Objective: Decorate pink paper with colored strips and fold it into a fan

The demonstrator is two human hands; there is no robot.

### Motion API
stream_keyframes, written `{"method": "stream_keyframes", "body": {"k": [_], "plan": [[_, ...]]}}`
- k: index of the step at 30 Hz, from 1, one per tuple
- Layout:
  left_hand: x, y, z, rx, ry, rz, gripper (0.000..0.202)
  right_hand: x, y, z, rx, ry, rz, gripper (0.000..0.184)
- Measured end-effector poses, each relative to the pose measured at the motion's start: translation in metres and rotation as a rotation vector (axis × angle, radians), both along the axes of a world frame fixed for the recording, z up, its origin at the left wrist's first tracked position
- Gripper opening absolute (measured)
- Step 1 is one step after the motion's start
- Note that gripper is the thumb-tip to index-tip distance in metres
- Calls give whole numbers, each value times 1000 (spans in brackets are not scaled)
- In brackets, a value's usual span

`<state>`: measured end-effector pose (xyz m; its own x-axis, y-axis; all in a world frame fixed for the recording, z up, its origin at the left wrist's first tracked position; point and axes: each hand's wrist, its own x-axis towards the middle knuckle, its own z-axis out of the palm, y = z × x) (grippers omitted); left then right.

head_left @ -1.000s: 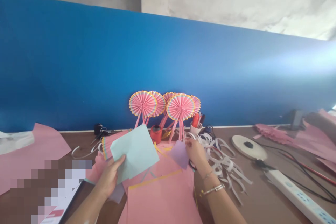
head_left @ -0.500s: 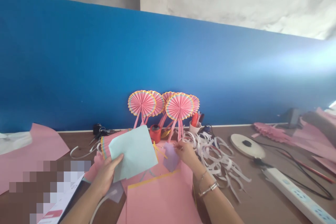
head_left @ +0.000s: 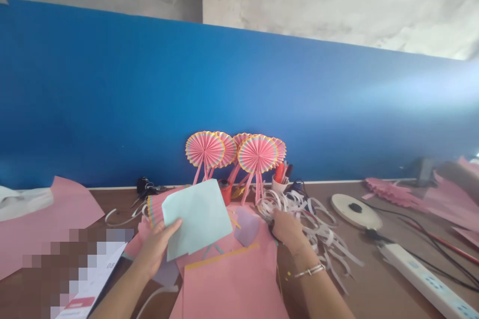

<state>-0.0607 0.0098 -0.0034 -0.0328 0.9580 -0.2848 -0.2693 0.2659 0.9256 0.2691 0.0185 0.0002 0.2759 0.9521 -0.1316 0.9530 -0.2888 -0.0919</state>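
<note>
My left hand (head_left: 160, 244) is closed on a light blue sheet of paper (head_left: 198, 217), thumb on top, and holds it tilted above the pink papers. My right hand (head_left: 288, 232), with bracelets on its wrist, reaches down beside the curled white paper strips (head_left: 279, 202). Its fingers are curled at a small dark object that I cannot make out. Just left of it lies a purple piece of paper (head_left: 247, 227). Below both hands is a pink sheet (head_left: 228, 284) with a yellow strip along its top edge.
Pink pleated paper fans (head_left: 258, 153) on legs stand against the blue partition (head_left: 149, 84). Behind the hands are a red container (head_left: 225, 193) and a white pen cup (head_left: 279, 186). To the right are a round cream-coloured device (head_left: 355, 212), cables and a white power strip (head_left: 426, 274).
My right hand has left the purple paper and moved right and down, closing at a dark object beside the white strips. My left hand still holds the blue sheet, shifted slightly right.
</note>
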Motion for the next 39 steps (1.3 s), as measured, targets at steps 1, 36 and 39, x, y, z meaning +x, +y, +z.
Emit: {"method": "stream_keyframes", "body": {"k": [1, 36, 39], "plan": [[1, -1, 3, 3, 18, 7, 31, 1, 0, 1, -2, 6, 11, 37], [31, -22, -12, 73, -15, -96, 38, -64, -43, -13, 278, 1567, 22, 42], [31, -26, -11, 105, 46, -146, 42, -72, -46, -17, 356, 1475, 38, 34]]}}
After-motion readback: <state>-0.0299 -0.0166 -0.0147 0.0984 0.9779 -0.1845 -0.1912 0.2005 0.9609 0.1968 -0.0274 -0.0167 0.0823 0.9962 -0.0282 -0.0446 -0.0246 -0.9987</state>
